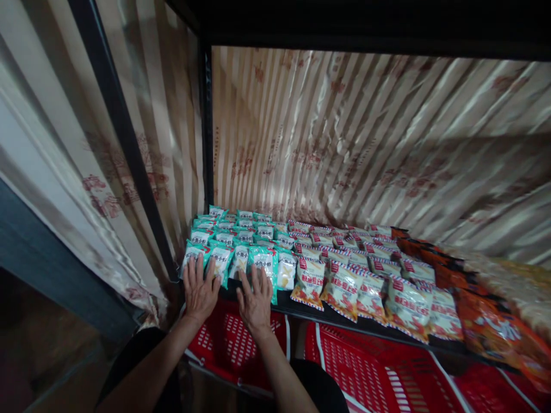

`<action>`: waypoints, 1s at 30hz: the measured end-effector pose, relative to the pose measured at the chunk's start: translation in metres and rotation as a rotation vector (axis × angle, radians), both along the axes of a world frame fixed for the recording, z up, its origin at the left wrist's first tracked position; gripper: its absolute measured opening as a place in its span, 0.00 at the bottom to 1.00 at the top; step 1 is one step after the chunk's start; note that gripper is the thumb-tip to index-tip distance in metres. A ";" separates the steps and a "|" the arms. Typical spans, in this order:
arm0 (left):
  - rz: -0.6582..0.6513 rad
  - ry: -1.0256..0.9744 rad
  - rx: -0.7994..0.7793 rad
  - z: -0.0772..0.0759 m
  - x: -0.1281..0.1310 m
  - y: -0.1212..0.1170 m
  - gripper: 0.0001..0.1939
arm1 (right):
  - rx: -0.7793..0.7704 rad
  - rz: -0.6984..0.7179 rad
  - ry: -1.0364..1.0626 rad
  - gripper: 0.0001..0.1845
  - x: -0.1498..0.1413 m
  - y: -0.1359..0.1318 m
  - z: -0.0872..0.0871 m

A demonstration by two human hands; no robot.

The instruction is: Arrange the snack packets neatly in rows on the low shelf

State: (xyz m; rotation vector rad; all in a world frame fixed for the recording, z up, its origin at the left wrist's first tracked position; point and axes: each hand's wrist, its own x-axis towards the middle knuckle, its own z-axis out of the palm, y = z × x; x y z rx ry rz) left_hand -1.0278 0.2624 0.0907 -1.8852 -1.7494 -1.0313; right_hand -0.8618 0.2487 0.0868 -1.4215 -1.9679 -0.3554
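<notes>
Rows of green snack packets [235, 238] lie on a dark shelf [365, 326] at the left. My left hand [199, 289] rests flat with fingers spread on the front-left green packet [196, 255]. My right hand [255, 301] lies flat beside it, fingers spread, on the front green packet [263, 261] near the shelf's front edge. Neither hand grips anything.
Red-and-white snack packets [370, 275] fill the shelf's middle, with orange packets [486, 321] at the right. Red plastic baskets [361, 367] stand below the shelf. A striped floral curtain [365, 137] hangs behind and at the left, with a black frame post [206, 126].
</notes>
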 end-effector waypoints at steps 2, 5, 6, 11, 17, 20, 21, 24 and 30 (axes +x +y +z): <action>-0.021 0.008 -0.010 -0.001 -0.002 0.003 0.26 | -0.006 0.001 -0.002 0.27 -0.002 0.005 0.000; -0.019 0.011 -0.015 -0.001 -0.001 0.006 0.26 | -0.004 -0.002 -0.003 0.27 -0.004 0.012 -0.002; -0.016 0.009 -0.017 -0.001 -0.001 0.007 0.26 | -0.003 -0.006 -0.001 0.26 -0.005 0.014 -0.002; -0.020 -0.007 -0.021 -0.001 -0.002 0.012 0.26 | -0.013 -0.024 -0.010 0.26 -0.007 0.018 -0.004; -0.018 -0.014 0.005 -0.006 0.000 0.014 0.27 | -0.040 -0.023 -0.043 0.27 -0.004 0.015 -0.007; -0.024 -0.019 0.017 -0.008 0.000 0.012 0.28 | -0.025 -0.011 -0.033 0.27 -0.003 0.014 -0.008; -0.030 -0.015 0.021 -0.009 0.000 0.011 0.28 | -0.022 -0.008 -0.030 0.27 -0.003 0.014 -0.009; -0.054 0.005 0.030 -0.010 0.002 0.007 0.30 | -0.023 0.000 -0.015 0.27 -0.001 0.013 -0.008; -0.166 0.066 -0.004 -0.014 0.024 -0.006 0.29 | -0.021 0.007 0.040 0.27 0.002 0.007 -0.003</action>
